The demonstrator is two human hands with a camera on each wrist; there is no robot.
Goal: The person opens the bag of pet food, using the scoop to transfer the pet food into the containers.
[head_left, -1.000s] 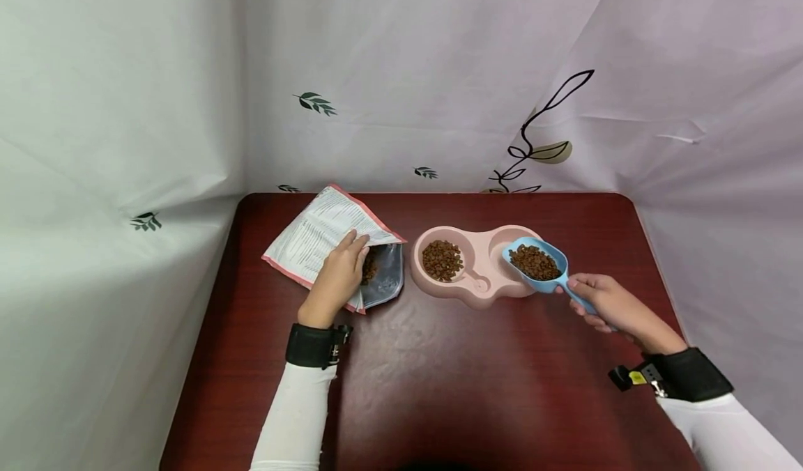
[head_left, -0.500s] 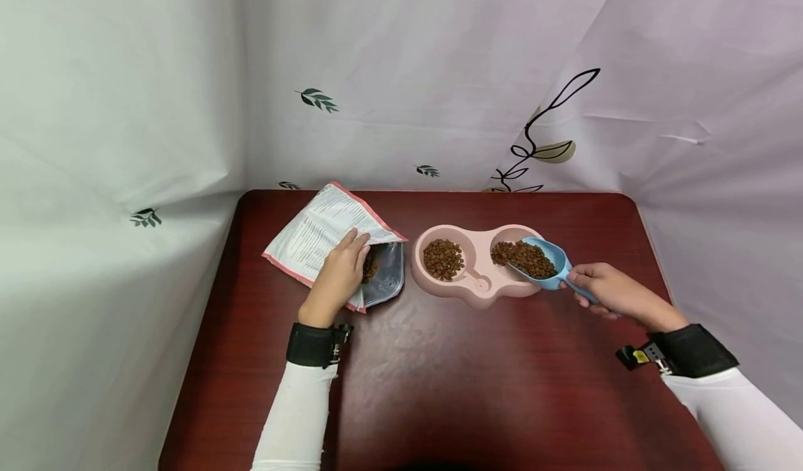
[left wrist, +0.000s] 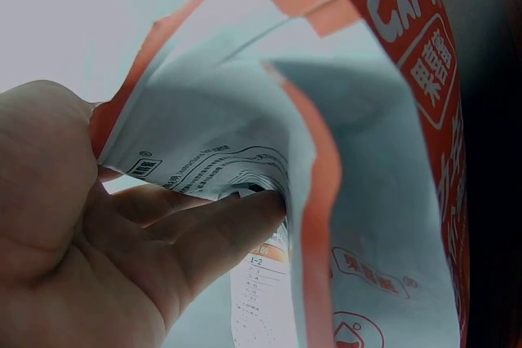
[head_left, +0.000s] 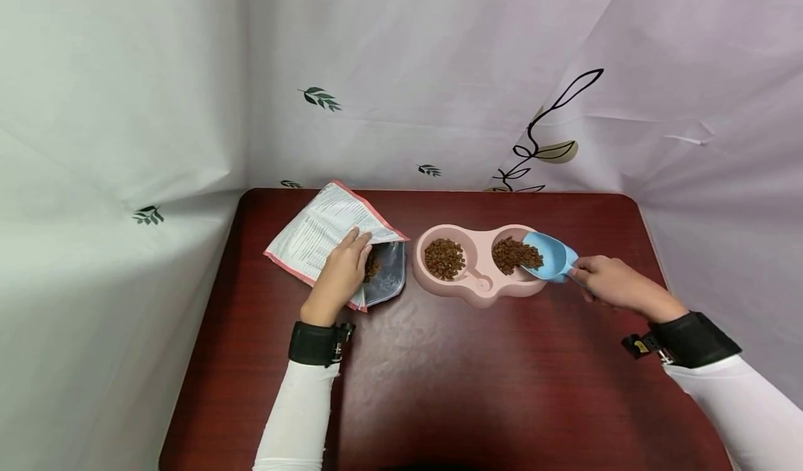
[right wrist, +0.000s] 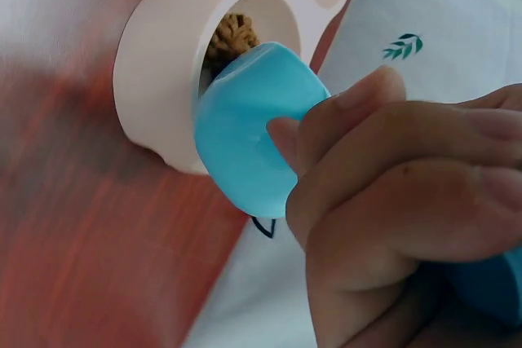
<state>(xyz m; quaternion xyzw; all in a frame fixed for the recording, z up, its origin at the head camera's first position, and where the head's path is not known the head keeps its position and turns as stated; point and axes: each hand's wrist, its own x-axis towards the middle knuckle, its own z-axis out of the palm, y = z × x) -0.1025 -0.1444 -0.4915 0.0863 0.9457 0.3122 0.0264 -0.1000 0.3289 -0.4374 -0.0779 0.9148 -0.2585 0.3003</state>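
My right hand (head_left: 611, 281) grips the handle of a blue scoop (head_left: 552, 256), tilted over the right bowl of a pink double pet bowl (head_left: 482, 241). Brown kibble (head_left: 514, 253) spills off the scoop's lip into that bowl. The left bowl holds a layer of kibble (head_left: 444, 258). From the right wrist, the scoop's underside (right wrist: 253, 128) hides most of the right bowl. My left hand (head_left: 339, 272) holds the opening of a white, red-edged pet food bag (head_left: 314, 230), thumb and fingers about its edge (left wrist: 196, 132). Some kibble shows inside the bag's mouth.
Everything lies on a dark red table (head_left: 452, 373) with rounded back corners. A pale curtain (head_left: 401, 74) with leaf prints hangs behind and at both sides. The bag lies left of the double bowl, a small gap between them.
The right hand has tipped the scoop, raising its handle end. Kibble has slid from the scoop into the right bowl, baring more blue. The left hand and bag have stayed put.
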